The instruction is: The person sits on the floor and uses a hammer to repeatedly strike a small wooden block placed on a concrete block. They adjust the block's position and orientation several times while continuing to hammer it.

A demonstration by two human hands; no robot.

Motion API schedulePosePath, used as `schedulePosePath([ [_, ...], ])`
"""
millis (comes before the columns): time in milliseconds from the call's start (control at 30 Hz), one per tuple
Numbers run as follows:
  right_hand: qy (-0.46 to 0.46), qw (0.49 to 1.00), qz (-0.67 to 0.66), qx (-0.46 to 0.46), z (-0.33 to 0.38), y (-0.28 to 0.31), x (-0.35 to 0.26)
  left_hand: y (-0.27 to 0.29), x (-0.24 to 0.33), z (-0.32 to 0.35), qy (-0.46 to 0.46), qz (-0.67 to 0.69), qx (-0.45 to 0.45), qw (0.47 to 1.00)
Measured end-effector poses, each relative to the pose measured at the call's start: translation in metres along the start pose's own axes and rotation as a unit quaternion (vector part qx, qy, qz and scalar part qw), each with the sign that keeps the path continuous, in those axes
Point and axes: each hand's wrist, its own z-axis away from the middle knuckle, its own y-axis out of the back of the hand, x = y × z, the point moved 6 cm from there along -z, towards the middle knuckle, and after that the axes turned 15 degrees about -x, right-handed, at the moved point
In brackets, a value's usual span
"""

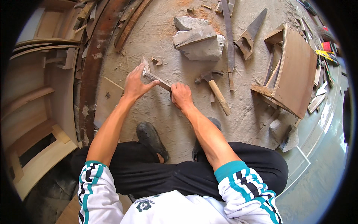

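Observation:
A narrow wooden strip (159, 81) runs between my hands, meeting a short upright-looking wood piece (145, 66) at its far left end. My left hand (135, 83) holds that corner, fingers along the short piece and thumb stretched out by the strip. Around the strip's near right end my right hand (181, 95) is closed, its fingers curled. Whether the two pieces are fastened together, I cannot tell. Just right of my right hand a claw hammer (219, 96) with a wooden handle lies on the floor.
Concrete blocks (205, 48) with a board piece on them stand ahead. Right of them are a long dark strip (228, 37) and a handsaw (250, 36). A wooden box (292, 71) lies at right; a cabinet frame (30, 108) and rusty beam (93, 67) are at left.

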Motion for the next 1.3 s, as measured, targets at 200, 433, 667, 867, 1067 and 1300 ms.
schedulePosePath([
  [200, -0.004, 0.999, -0.024, -0.023, -0.002, 0.0, 0.004, 0.0, 0.002, -0.006, 0.018, 0.024, -0.024, 0.999],
  [433, -0.001, 0.999, -0.035, 0.0, 0.0, 0.003, 0.005, 0.002, 0.003, -0.009, 0.02, 0.023, -0.063, 0.998],
  [667, 0.011, 1.0, -0.02, -0.001, 0.004, 0.006, 0.01, 0.002, 0.003, -0.008, 0.059, 0.038, -0.111, 0.991],
  [867, 0.015, 0.999, -0.042, 0.0, 0.003, 0.007, 0.009, -0.002, 0.004, -0.017, 0.051, 0.03, -0.093, 0.994],
  [1067, -0.066, 0.997, -0.039, -0.017, -0.001, -0.002, 0.017, -0.001, 0.038, -0.056, 0.11, 0.025, -0.127, 0.985],
  [1300, -0.062, 0.998, 0.001, 0.016, 0.009, -0.002, 0.014, -0.017, 0.026, -0.035, 0.076, 0.054, -0.048, 0.994],
])
